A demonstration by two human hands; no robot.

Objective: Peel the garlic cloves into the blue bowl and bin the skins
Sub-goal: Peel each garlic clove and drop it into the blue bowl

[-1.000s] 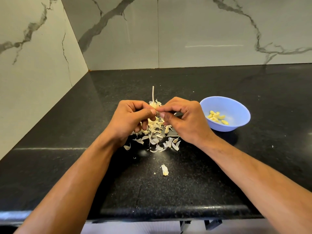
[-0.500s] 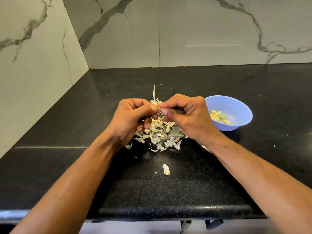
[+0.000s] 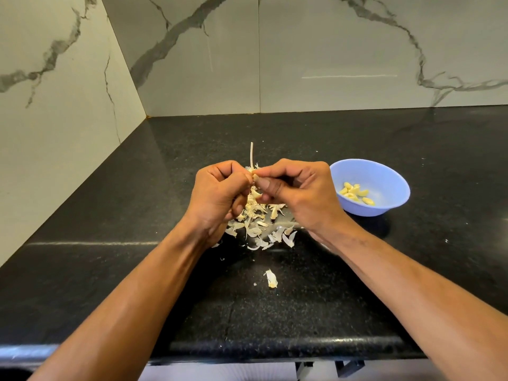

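Both hands meet just left of the bowl, above the skins. Left hand and right hand pinch one clove between thumb and fingertips; how much skin is left on it is hard to tell, it's mostly hidden. Peeled cloves lie inside the bowl. One loose skin sits nearer than the bowl, toward the counter front edge. Bare counter stretches right of the bowl and behind it to the wall.
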